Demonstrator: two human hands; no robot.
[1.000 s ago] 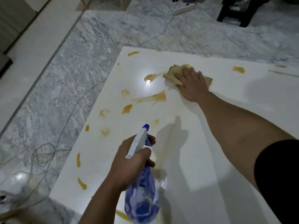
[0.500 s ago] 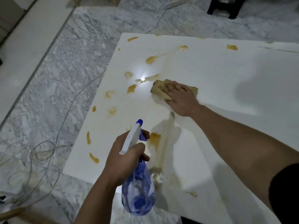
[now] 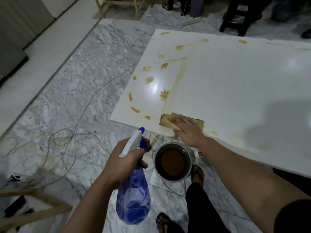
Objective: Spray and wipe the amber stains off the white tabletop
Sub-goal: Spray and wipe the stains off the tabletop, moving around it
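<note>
The right hand is pressing flat, fingers spread, on the soft tan cloth at the counter edge, lower centre. The left hand is gripping the light, squashy spray bottle by its neck. Amber stains are lying upper left.

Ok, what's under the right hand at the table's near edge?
A folded tan cloth lies flat under the right hand on the white tabletop. Any stain beneath the cloth is covered.
</note>
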